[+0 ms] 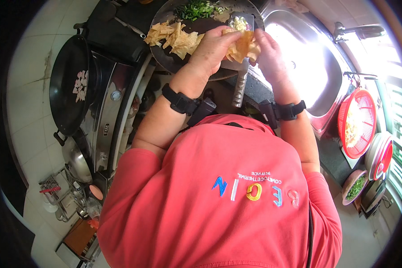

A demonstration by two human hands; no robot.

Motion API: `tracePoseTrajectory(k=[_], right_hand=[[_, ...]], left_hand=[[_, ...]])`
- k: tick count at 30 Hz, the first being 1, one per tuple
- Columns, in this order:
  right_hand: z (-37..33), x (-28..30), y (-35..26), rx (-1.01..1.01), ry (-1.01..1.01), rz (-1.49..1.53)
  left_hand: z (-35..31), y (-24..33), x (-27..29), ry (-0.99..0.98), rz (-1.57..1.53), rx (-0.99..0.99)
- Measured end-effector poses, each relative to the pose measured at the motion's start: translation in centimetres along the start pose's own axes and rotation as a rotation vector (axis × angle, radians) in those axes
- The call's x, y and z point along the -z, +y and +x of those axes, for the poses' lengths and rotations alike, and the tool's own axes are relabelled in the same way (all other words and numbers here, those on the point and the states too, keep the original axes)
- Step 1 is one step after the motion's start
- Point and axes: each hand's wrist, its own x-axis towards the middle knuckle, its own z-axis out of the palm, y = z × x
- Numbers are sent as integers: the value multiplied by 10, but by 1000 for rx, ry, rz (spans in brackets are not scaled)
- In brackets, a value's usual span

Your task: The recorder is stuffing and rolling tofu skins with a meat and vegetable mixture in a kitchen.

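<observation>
Both hands are over a round dark chopping board (163, 18) at the top of the view. Between them is a thin, crinkled, golden-tan sheet that looks like tofu skin (242, 47). My left hand (212, 48) pinches its left side, and my right hand (270, 56) grips the right side, its fingertips partly hidden. Torn pieces of the same stuff (178, 40) lie on the board left of my left hand. Beneath the held sheet rests a cleaver (239, 89), its metal handle toward me and chopped pale bits (240, 23) on its blade. Chopped greens (194, 10) sit at the board's far side.
On the left, a black wok (60, 91) holds pale sliced pieces (80, 85), beside the stove front (114, 85). A steel sink (341, 85) with a faucet (366, 31) adjoins the board on the right. Farther right are a red basket (368, 111) of pale shreds and a bowl of greens (355, 191).
</observation>
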Motion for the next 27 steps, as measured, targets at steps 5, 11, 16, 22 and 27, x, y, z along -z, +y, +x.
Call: tracePoseTrajectory(k=[5, 11, 16, 22, 27], right_hand=[[-4, -6, -8, 141, -55, -281], [-4, -10, -9, 246, 33, -533], [-9, -16, -3, 669, 155, -697], [-9, -2, -21, 503, 93, -307], [-1, -6, -9, 113, -10, -185]], left_hand=[[-1, 2, -3, 28, 71, -36], [3, -5, 2, 71, 139, -11], [15, -7, 20, 200, -76, 57], [7, 10, 45, 192, -45, -27], [-3, 17, 29, 62, -44, -16]])
